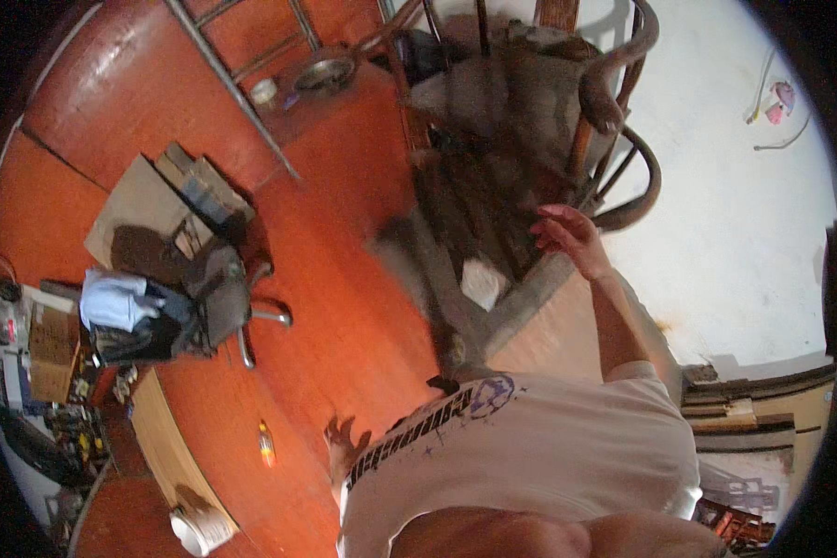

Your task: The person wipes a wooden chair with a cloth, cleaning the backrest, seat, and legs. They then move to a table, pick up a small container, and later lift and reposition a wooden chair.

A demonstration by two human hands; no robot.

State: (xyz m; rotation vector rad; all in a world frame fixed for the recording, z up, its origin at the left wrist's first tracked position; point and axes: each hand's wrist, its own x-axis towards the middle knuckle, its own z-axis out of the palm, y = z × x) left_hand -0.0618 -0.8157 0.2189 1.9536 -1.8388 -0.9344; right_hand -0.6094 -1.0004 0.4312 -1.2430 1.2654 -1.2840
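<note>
My right hand [570, 238] is raised at the right of centre, its fingers slightly bent and apart, with nothing seen in it. Just beyond it stands a dark wooden chair [631, 206] with curved arms and spindles; whether the fingers touch it, I cannot tell. Low and left of centre, beside the hem of my white printed T-shirt [530, 453], is my left hand [347, 439], its fingers spread and holding nothing. A small bottle [266, 443] with orange contents lies on the red floor to its left. A pale, blurred object [483, 282] shows below the chair.
An office chair [223, 300] with a light blue cloth [111, 300] stands left, beside cardboard boxes [136, 206]. A metal frame [230, 84] is at upper left. A wooden board [178, 446] and a white bucket [199, 531] are at lower left. A white wall [732, 237] bounds the right.
</note>
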